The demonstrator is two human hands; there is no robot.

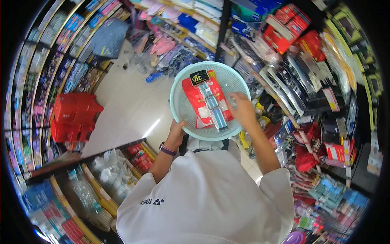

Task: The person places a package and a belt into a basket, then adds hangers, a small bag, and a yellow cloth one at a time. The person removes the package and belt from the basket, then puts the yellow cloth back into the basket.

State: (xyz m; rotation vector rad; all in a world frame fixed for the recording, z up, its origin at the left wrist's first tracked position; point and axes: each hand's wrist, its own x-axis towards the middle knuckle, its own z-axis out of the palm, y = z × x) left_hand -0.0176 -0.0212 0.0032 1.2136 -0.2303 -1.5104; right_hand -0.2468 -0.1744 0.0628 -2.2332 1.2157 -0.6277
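While the left hand [176,133] gripped the near left part of the rim of the round blue basket [178,112], the right hand [241,109] was at the right side of the basket. The right hand's fingers looked open and a bit bent, but they were blurry, so it was hard to be sure. They were just beside the striped strap [213,103], which was left of them. I could not tell if they touched it.

Inside the basket, the strap lay on top of a red packet [195,95]. A black card [199,77] with "Bz" on it was at the far end of the strap. The basket had lots of little holes in its side.

Left of the basket, past the shiny floor [142,97], was a big red thing [77,116]. Nearer than the basket and to its left, clear plastic bags [111,173] sat in a shelf bin.
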